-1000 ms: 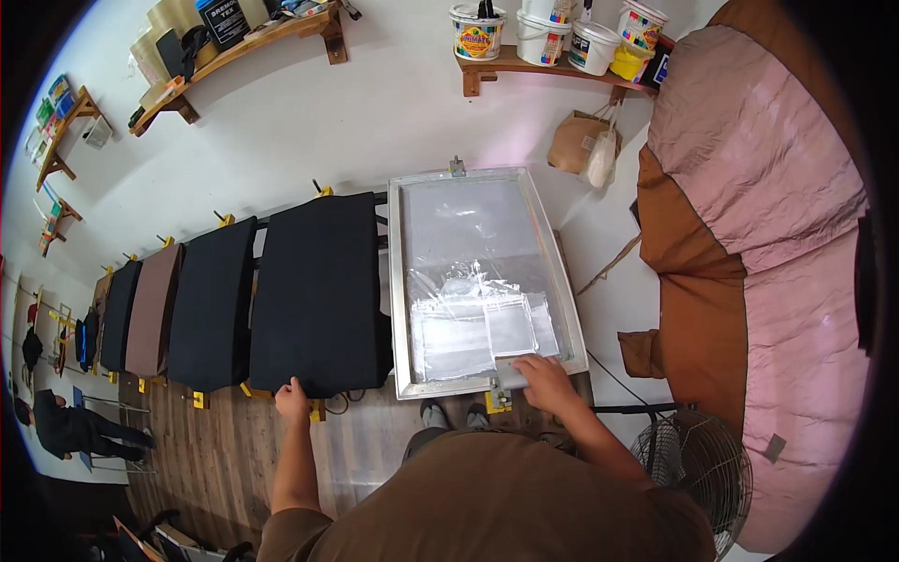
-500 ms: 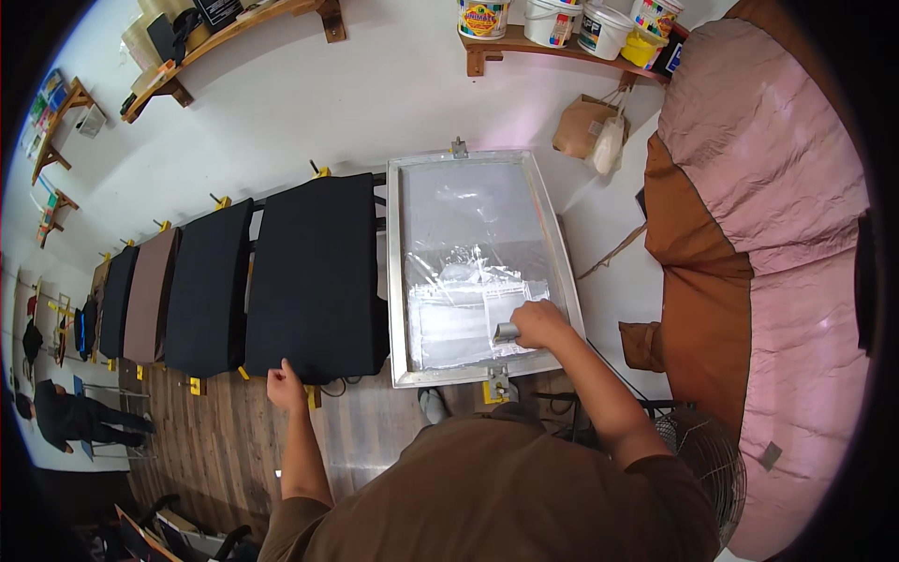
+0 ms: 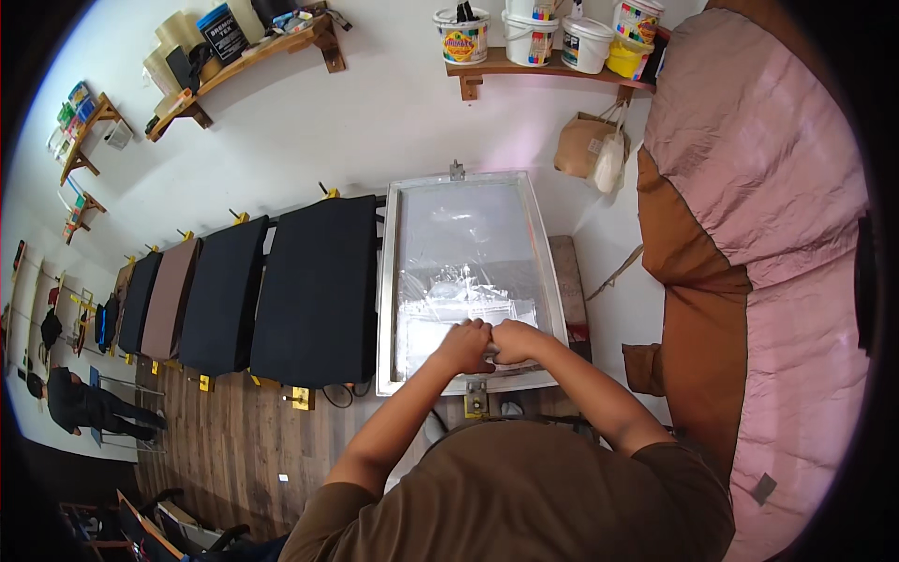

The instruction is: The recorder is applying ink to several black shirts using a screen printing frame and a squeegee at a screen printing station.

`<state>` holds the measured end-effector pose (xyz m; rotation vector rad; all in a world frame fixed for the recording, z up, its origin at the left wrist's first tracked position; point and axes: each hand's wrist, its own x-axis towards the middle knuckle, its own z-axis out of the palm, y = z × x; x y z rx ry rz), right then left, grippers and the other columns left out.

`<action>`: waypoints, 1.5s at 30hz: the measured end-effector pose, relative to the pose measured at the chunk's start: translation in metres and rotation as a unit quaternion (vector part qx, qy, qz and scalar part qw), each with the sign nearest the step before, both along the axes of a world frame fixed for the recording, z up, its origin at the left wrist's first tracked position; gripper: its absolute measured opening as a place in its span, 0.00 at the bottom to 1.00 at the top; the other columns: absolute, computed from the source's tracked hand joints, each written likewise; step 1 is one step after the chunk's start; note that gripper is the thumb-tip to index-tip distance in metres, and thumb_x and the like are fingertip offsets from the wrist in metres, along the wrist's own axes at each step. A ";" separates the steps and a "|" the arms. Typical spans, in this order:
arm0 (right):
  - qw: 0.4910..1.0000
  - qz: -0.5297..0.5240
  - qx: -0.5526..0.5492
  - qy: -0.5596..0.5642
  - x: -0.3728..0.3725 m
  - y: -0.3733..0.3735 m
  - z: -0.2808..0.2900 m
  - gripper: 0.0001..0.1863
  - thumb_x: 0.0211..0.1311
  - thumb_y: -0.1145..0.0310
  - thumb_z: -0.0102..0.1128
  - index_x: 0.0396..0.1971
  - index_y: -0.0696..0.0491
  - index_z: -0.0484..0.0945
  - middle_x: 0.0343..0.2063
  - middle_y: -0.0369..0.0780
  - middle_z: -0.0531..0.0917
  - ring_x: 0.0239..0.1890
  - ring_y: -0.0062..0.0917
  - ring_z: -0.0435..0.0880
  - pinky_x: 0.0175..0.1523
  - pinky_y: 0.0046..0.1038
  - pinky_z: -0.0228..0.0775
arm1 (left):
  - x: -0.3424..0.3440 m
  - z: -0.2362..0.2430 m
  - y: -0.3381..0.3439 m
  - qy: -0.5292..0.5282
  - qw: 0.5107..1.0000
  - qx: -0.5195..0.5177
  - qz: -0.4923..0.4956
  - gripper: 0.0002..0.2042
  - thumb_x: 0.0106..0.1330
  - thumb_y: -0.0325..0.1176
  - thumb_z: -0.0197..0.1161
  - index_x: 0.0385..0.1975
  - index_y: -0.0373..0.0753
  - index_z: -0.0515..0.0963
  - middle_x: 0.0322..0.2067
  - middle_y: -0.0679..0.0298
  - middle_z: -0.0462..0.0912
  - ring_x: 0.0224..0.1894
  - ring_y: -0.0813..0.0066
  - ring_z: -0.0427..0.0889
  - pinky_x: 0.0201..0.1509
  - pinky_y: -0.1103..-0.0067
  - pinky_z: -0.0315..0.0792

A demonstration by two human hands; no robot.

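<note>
Squeegee (image 3: 492, 349) sits clenched in left hand (image 3: 464, 347) and right hand (image 3: 515, 343); even pressure seems wisest on the printing screen (image 3: 468, 245) beneath

Grey tool (image 3: 492, 349) mostly hidden by fingers (image 3: 507, 339); stacked bucket (image 3: 531, 9) cut off.

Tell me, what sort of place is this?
Probably a screen-printing workshop: a framed mesh screen lies beside a row of fabric-covered boards, and tubs stand on a wall shelf.
</note>
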<state>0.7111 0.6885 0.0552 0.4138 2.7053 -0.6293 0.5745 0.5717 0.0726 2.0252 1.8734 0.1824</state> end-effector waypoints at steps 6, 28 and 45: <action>0.989 -0.121 -0.046 0.065 0.005 -0.001 -0.005 0.18 0.41 0.62 0.68 0.29 0.61 0.84 0.31 0.55 0.85 0.37 0.47 0.87 0.46 0.40 0.80 | 0.001 -0.019 0.020 -0.036 0.996 -0.072 0.035 0.17 0.48 0.42 0.73 0.33 0.37 0.84 0.34 0.47 0.86 0.41 0.51 0.87 0.45 0.64 0.81; 0.987 -0.097 0.003 0.130 -0.020 0.056 0.005 0.11 0.38 0.68 0.67 0.22 0.59 0.83 0.26 0.53 0.84 0.33 0.49 0.85 0.42 0.43 0.77 | -0.024 0.011 0.066 0.084 0.996 0.003 0.042 0.13 0.51 0.43 0.73 0.32 0.44 0.86 0.34 0.55 0.87 0.40 0.56 0.87 0.44 0.64 0.81; 0.988 -0.116 0.031 0.098 -0.020 0.041 -0.001 0.10 0.44 0.69 0.66 0.28 0.56 0.86 0.30 0.53 0.85 0.37 0.48 0.86 0.45 0.43 0.79 | -0.022 -0.018 0.059 0.045 0.996 0.032 0.068 0.09 0.52 0.38 0.71 0.29 0.42 0.85 0.32 0.55 0.87 0.37 0.56 0.87 0.42 0.64 0.81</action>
